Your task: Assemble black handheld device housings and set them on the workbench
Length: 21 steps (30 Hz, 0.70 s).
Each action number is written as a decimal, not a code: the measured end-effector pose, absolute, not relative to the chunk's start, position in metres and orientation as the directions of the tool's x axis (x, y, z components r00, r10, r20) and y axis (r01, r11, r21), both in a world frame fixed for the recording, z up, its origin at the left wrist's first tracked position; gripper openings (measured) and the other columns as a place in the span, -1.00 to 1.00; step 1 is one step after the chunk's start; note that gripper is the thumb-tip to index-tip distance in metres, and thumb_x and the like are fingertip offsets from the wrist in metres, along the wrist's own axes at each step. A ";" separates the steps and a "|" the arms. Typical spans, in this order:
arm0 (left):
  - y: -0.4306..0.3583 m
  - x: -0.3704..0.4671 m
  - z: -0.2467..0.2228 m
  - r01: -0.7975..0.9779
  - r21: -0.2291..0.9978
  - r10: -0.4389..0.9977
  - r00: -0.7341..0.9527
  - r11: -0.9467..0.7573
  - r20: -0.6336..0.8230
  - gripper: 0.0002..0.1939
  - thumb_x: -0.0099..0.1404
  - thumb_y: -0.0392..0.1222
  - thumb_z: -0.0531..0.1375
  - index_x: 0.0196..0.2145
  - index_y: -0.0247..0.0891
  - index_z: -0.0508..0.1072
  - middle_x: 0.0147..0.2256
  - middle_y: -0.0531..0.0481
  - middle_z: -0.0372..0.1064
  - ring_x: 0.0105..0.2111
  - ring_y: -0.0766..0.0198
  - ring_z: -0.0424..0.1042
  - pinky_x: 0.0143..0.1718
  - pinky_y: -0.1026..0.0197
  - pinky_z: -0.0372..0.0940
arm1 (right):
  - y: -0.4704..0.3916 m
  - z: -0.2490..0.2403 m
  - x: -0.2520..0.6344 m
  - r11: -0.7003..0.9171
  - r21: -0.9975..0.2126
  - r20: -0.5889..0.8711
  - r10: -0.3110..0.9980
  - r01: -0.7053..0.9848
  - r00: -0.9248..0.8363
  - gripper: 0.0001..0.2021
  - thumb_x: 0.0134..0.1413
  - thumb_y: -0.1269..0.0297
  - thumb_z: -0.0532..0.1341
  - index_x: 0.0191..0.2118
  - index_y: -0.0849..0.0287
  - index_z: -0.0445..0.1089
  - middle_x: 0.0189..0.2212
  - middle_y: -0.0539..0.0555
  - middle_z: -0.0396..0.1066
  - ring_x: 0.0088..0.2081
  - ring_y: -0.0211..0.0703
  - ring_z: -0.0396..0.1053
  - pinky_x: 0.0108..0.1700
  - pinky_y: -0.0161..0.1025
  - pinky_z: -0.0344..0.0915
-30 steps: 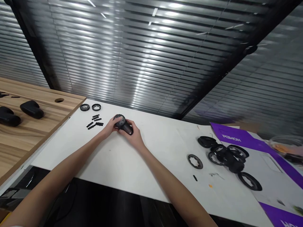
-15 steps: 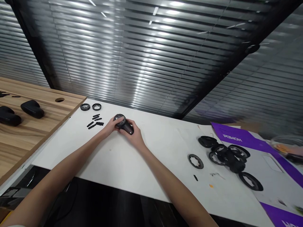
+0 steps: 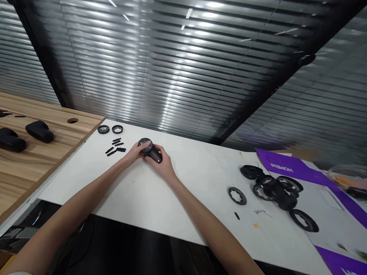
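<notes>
Over a white bench (image 3: 195,164), a person's left hand (image 3: 135,154) closes around the round head of a black device (image 3: 155,154) while the right hand (image 3: 164,160) grips its handle; black rings (image 3: 237,195) and small black strips (image 3: 116,147) lie on either side.

Slender bare forearms (image 3: 94,189), a whitish sleeve edge (image 3: 19,273) at left.

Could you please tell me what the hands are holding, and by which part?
A dark handheld device: left hand on its round head, right hand around its handle.
</notes>
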State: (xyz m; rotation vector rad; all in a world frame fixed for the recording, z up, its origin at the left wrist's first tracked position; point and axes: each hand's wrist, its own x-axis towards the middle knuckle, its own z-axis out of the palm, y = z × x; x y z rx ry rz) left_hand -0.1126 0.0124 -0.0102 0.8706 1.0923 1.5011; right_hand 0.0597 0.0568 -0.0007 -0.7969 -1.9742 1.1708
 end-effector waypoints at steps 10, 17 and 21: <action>0.011 -0.113 -0.009 -0.277 0.960 0.980 -0.200 -0.049 -0.007 -0.45 0.20 0.25 0.41 -0.10 -0.29 0.58 -0.10 -0.20 0.54 -0.08 0.00 0.53 -0.18 0.14 0.44 | 0.056 0.000 0.059 0.399 -0.904 0.256 0.789 0.150 -0.558 -0.50 0.05 0.12 0.41 0.12 -0.01 0.41 0.08 0.10 0.54 0.09 0.07 0.50 0.13 0.01 0.41; 0.013 -0.110 -0.010 -0.300 0.952 0.975 -0.221 -0.052 -0.016 -0.45 0.19 0.25 0.42 -0.11 -0.28 0.59 -0.15 -0.16 0.55 -0.15 0.05 0.54 -0.22 0.17 0.41 | 0.057 0.001 0.060 0.396 -0.904 0.243 0.787 0.162 -0.567 -0.48 0.05 0.10 0.40 0.14 -0.02 0.40 0.10 0.10 0.53 0.11 0.08 0.48 0.15 0.01 0.40; 0.013 -0.109 -0.011 -0.280 0.958 0.969 -0.247 -0.061 -0.010 -0.42 0.18 0.28 0.41 -0.09 -0.27 0.58 -0.17 -0.14 0.54 -0.19 0.09 0.53 -0.26 0.20 0.40 | 0.057 0.000 0.060 0.391 -0.907 0.243 0.790 0.157 -0.562 -0.49 0.04 0.10 0.41 0.13 -0.01 0.39 0.10 0.10 0.53 0.10 0.08 0.49 0.15 0.03 0.40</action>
